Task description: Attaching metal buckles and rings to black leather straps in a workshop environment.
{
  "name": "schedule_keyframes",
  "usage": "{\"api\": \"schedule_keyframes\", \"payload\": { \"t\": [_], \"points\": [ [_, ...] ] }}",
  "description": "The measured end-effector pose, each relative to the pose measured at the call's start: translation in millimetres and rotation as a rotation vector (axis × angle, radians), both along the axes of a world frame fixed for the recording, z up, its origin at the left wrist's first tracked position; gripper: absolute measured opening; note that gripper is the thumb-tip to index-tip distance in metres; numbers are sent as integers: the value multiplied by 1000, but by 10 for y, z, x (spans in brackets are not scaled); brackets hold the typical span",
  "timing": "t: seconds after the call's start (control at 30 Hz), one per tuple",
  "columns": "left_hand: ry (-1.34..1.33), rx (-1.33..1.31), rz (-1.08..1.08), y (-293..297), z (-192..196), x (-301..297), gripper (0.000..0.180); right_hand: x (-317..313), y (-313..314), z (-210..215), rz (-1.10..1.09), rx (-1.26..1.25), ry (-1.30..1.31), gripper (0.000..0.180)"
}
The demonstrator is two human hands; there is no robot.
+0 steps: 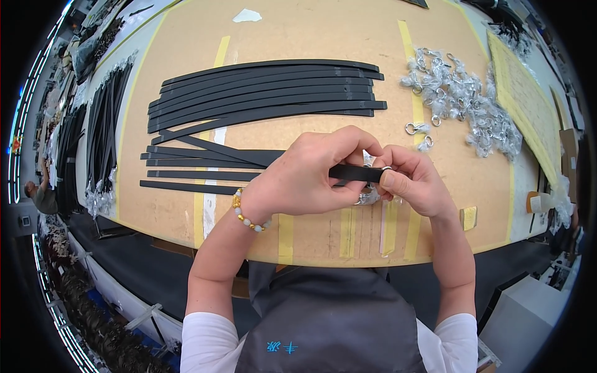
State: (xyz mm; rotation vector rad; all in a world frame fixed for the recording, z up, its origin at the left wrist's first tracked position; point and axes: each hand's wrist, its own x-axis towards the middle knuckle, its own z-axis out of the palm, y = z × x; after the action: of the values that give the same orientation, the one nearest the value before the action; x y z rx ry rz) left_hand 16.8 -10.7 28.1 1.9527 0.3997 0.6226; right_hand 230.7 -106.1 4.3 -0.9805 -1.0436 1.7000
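Observation:
A black strap (356,173) is stretched between my two hands above the table. My left hand (297,173) is closed on it, fingers and thumb pinching the strap. The fingertips of my right hand (411,180) pinch a silver metal ring (387,168) at the strap's right end. Whether the strap passes through the ring is hidden by my fingers. Under my hands lies a clear-wrapped metal piece (367,196), partly covered. Several loose black straps (186,175) lie by my left hand, some running beneath it. Beyond them is a row of flat black straps (267,93).
A heap of metal clasps in clear plastic (463,96) lies at the right, with a few loose wrapped pieces (418,128) nearer me. Bundled black straps (106,130) hang together at the left. A yellow-edged board (525,105) and a tape roll (535,202) are far right.

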Motion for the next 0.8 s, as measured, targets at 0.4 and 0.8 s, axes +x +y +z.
{"api": "schedule_keyframes", "payload": {
  "t": [0.4,0.8],
  "points": [
    [158,-31,-133,69,-86,-4,12,-18,-17,-76,-29,184,-211,17],
    [103,-389,-75,114,-313,72,15,-34,29,-42,-113,182,-529,18]
  ]
}}
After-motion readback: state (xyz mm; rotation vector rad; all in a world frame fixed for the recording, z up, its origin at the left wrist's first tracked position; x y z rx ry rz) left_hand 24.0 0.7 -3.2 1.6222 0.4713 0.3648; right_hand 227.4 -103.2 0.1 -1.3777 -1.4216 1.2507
